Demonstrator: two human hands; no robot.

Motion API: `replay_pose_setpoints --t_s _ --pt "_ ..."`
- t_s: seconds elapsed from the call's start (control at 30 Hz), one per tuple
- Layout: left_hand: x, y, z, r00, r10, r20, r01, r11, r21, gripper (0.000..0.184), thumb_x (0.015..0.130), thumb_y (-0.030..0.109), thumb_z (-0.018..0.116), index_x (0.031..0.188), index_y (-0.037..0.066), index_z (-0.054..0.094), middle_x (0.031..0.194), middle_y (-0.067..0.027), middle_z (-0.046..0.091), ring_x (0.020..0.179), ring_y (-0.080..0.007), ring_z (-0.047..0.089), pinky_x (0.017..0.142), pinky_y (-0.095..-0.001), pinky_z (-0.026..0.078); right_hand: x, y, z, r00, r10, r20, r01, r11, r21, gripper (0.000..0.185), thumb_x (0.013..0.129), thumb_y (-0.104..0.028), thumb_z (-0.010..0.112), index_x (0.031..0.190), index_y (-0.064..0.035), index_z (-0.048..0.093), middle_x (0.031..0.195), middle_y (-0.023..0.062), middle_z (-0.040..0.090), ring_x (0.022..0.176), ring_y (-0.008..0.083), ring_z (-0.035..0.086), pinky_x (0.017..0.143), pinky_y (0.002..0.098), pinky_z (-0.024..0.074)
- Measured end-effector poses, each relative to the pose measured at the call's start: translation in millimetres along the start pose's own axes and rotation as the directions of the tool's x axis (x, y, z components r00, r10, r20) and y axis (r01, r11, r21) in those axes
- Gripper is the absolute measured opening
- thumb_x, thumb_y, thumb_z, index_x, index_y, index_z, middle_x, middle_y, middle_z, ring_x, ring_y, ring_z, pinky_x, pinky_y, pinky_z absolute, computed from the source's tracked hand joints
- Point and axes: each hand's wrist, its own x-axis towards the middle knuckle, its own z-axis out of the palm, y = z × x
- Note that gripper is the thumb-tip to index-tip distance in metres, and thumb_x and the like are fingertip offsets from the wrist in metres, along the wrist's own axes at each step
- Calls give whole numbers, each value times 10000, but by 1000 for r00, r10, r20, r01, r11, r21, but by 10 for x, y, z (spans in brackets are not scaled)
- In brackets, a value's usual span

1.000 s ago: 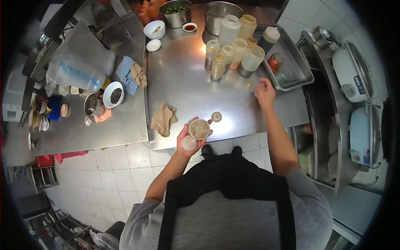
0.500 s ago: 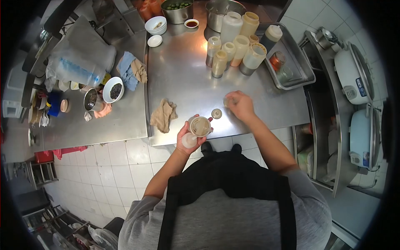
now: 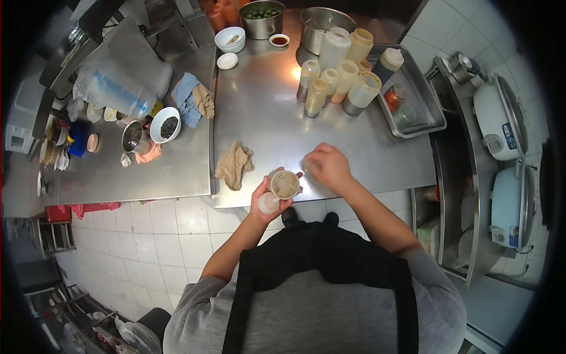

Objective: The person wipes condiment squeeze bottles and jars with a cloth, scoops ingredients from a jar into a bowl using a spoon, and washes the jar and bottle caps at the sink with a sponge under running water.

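In the head view, my left hand (image 3: 266, 213) is wrapped round an open squeeze bottle (image 3: 286, 184), its wide mouth facing up at me. The inside of the bottle looks beige. Against the same palm rests a whitish translucent nozzle cap (image 3: 269, 203). My right hand (image 3: 331, 170) hovers over or rests on the steel counter just right of the bottle, fingertips pinched on a small round translucent piece (image 3: 308, 166). The fingers partly cover that piece, so its exact kind is unclear. A crumpled tan cloth (image 3: 234, 166) lies left of my left hand.
Several squeeze bottles (image 3: 346, 74) stand at the back of the steel counter (image 3: 265, 112). Right of them is a metal tray (image 3: 439, 121) with jars. Behind are a pot of green fruit (image 3: 263, 20) and white bowls (image 3: 230, 39). Rice cookers (image 3: 512, 206) sit at right.
My right hand has moved left and nearer to me, over the spot where a small round cap lay; that cap no longer shows separately. My left hand still holds the bottle and nozzle cap.
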Motion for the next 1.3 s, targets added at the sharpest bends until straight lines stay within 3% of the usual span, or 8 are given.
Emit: replay_pose_setpoints --t_s 0.23,0.5,0.57,0.6,0.77,1.07,1.17,1.3 --pt "-203 42 -73 999 11 -51 -9 999 41 544 903 484 479 1366 209 404 1492 -224 156 1231 -446 401 821 -479 538 -96 12 286 955 90 283 -23 972 -232 282 687 -87 637 954 -171 612 1064 84 546 891 330 584 718 405 513" --pt "110 -248 -162 997 -57 -52 63 991 119 514 907 473 474 1326 176 453 1478 -252 172 1220 -434 406 854 -464 510 -127 935 70 842 173 -511 -227 973 -45 243 707 1 597 917 -120 586 1044 118 550 700 292 621 606 394 513" --pt "235 -341 -212 994 -100 -32 102 992 74 531 908 479 460 1320 144 457 1460 -305 178 1236 -440 376 965 -477 422 -23 1330 -47 708 700 -92 -390 496 775 231 761 -46 620 971 -132 577 1035 73 564 678 181 597 522 301 472" --pt "281 -389 -216 989 -145 20 144 990 4 526 907 473 470 1326 155 451 1471 -287 159 1236 -449 376 921 -489 461 -127 1451 -176 721 693 -4 -277 293 915 253 781 -81 622 1019 -146 568 1023 56 561 663 143 559 504 259 433" --pt "305 -482 -139 980 -198 6 198 980 -10 527 904 440 513 1349 177 406 1478 -233 159 1234 -467 375 801 -518 543 -1275 1411 -1016 889 453 71 167 -464 870 402 802 -274 624 1185 -191 536 1041 83 541 687 150 502 537 240 403" --pt "-260 -987 -173 959 -260 -118 273 955 114 577 882 462 543 1360 176 395 1475 -232 154 1184 -445 421 735 -468 579 -2863 1059 -1158 909 311 -276 412 -578 705 635 796 -389 675 1365 -265 421 1471 156 265 1246 379 418 742 330 519" --pt "-359 -1385 -285 925 -353 -139 368 924 105 588 879 467 546 1377 200 384 1512 -168 90 1202 -402 400 783 -468 558 -3597 958 -1371 898 312 -312 439 -574 691 639 803 -374 682 1372 -281 405 1522 147 131 1331 416 289 813 378 528" --pt "-443 -2082 -382 858 -472 -203 503 853 141 597 876 486 544 1371 198 376 1470 -231 179 1169 -433 443 711 -431 581 -4853 725 -1608 797 398 -455 593 -371 714 589 770 -328 735 1304 -266 495 1359 115 305 1169 345 393 788 345 543"
